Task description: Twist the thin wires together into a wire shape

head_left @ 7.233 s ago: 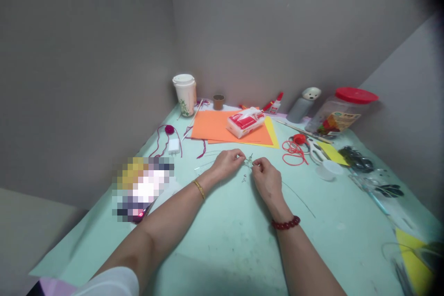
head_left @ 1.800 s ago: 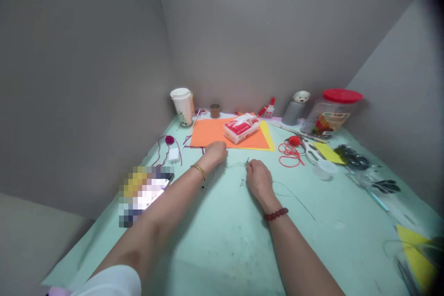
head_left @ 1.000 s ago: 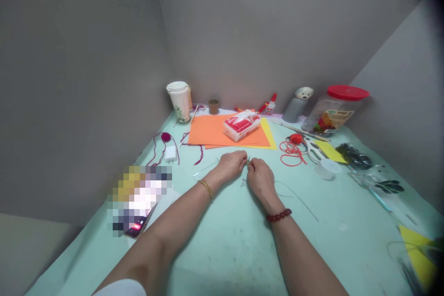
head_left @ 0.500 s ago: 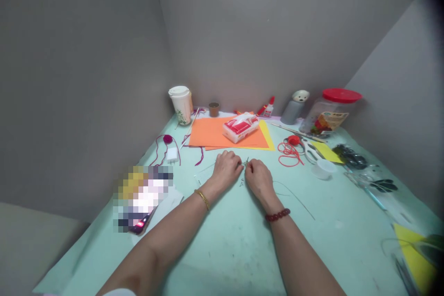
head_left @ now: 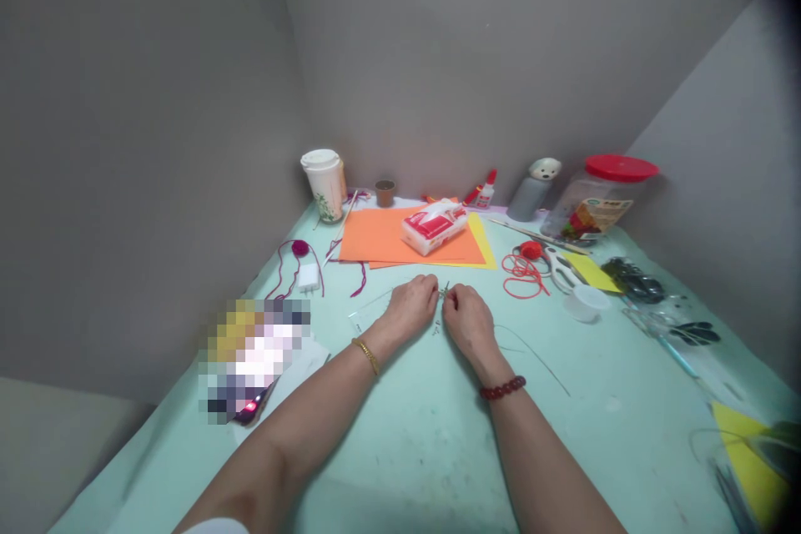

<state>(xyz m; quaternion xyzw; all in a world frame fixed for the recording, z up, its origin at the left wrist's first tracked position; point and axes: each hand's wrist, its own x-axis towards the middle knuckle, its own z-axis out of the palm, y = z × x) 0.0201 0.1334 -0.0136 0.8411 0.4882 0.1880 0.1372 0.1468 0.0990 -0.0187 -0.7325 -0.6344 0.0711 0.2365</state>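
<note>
My left hand (head_left: 413, 302) and my right hand (head_left: 466, 319) meet over the middle of the table, fingers pinched close together. Between the fingertips shows a small greenish piece with thin pointed ends (head_left: 444, 290), too small to name. A thin dark wire or thread (head_left: 531, 355) trails out to the right from beside my right hand. Several tiny bits (head_left: 436, 328) lie on the table just below the fingertips. Partly behind my left wrist is a small clear plastic bag (head_left: 363, 317).
Orange paper (head_left: 369, 235) under a tissue pack (head_left: 436, 225) lies beyond my hands. Red cord (head_left: 526, 275), scissors (head_left: 561, 267) and a clear cup (head_left: 584, 303) are to the right. A lidded jar (head_left: 594, 209) and paper cup (head_left: 324, 188) stand behind. A phone (head_left: 254, 405) sits left.
Both hands stay at the same spot, still pinching. My left fingers have shifted slightly, and the small piece shows a little more between them. The view has moved very slightly.
</note>
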